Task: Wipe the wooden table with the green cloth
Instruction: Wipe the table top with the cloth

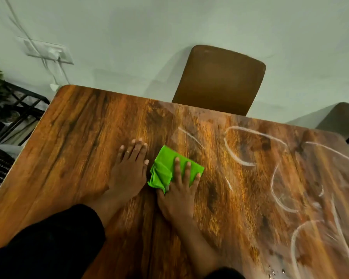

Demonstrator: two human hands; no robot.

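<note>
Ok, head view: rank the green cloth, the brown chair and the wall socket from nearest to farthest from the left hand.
1. green cloth, just right of the left hand, under the right hand
2. brown chair, beyond the table's far edge
3. wall socket, upper left

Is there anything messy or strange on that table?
Yes. White chalky curved lines loop across the right half of the wooden table, with a few small specks near its front edge. The right hand presses the green cloth just left of them; the left hand lies flat.

Pale wall (169, 27), brown chair (220, 81), wall socket (48, 51), black rack (18, 109)
</note>
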